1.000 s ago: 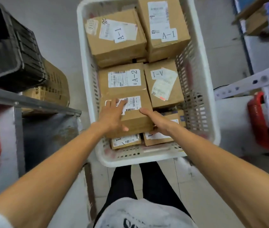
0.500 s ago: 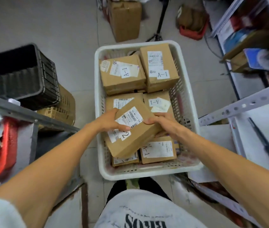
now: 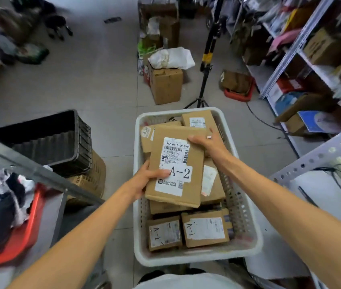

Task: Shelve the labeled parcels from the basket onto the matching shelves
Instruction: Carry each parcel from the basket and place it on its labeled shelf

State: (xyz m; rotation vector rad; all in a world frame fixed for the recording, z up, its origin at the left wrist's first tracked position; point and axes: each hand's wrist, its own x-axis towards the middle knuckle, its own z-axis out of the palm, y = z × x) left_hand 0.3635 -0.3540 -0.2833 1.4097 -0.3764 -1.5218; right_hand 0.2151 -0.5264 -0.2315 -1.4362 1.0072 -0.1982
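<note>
View from a head camera looking down a storeroom aisle. At the far left, a red bin (image 3: pixel 26 230) holds crumpled dark and white cloth beneath the grey metal rail of a shelf (image 3: pixel 29 166). Just right of the rail, a black plastic crate (image 3: pixel 46 140) sits on top of a brown carton (image 3: pixel 95 176) on the floor. The left hand (image 3: pixel 144 181) grips the near left edge of the parcel (image 3: pixel 175 165), with the thumb pressed flat on its label and the fingers curled underneath. The parcel is a flat, oblong box of plain brown cardboard. It carries a white shipping label with barcodes and small print, and a white sticker reading "A-2" in large black characters. It is held face up, lifted above the middle of the white slotted basket (image 3: pixel 198 260). The right hand (image 3: pixel 209 142) clasps the parcel's far right corner, thumb on top and fingers wrapped round the edge. Under the parcel, more brown parcels fill the basket. Two lie at its near end, the left one (image 3: pixel 164 233) and the right one (image 3: pixel 206 229), both marked "A-1". Beyond the basket, a black tripod stand (image 3: pixel 205 65) rises from the tiled floor. At the right edge, the white perforated post of a shelf (image 3: pixel 315 157) crosses the view.
</note>
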